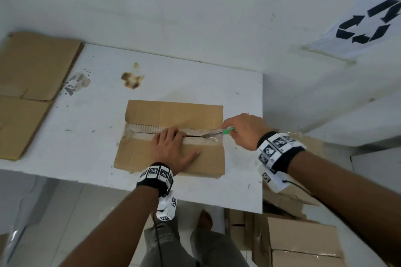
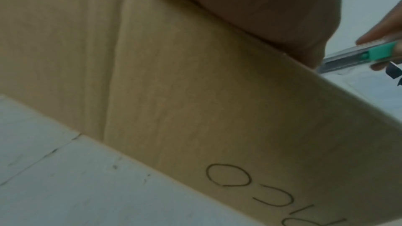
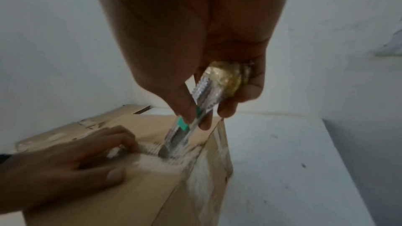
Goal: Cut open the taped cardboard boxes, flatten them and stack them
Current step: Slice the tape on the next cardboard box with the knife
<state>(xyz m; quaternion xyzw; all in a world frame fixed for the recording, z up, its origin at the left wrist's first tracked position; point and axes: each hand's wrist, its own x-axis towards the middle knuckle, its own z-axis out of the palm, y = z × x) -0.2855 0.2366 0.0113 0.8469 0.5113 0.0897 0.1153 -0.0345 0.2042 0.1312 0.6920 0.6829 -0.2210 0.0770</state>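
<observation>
A brown cardboard box (image 1: 173, 112) stands on the white table (image 1: 91, 136), its top seam covered with clear tape (image 1: 195, 140). My left hand (image 1: 171, 147) presses flat on the top flap (image 3: 139, 186), fingers reaching to the seam. My right hand (image 1: 243, 132) grips a clear utility knife (image 1: 219, 132) with a green slider (image 3: 182, 125). The blade tip sits in the seam just right of my left fingers (image 3: 117, 138), where a dark slit shows. In the left wrist view the box side (image 2: 195, 109) fills the frame and the knife (image 2: 359, 57) shows at upper right.
Flattened cardboard (image 1: 28, 84) lies at the table's far left. More cardboard boxes (image 1: 299, 240) are stacked on the floor at the right, below the table edge. A white wall with a recycling sign (image 1: 366, 25) stands behind. My feet (image 1: 206, 219) are under the table's near edge.
</observation>
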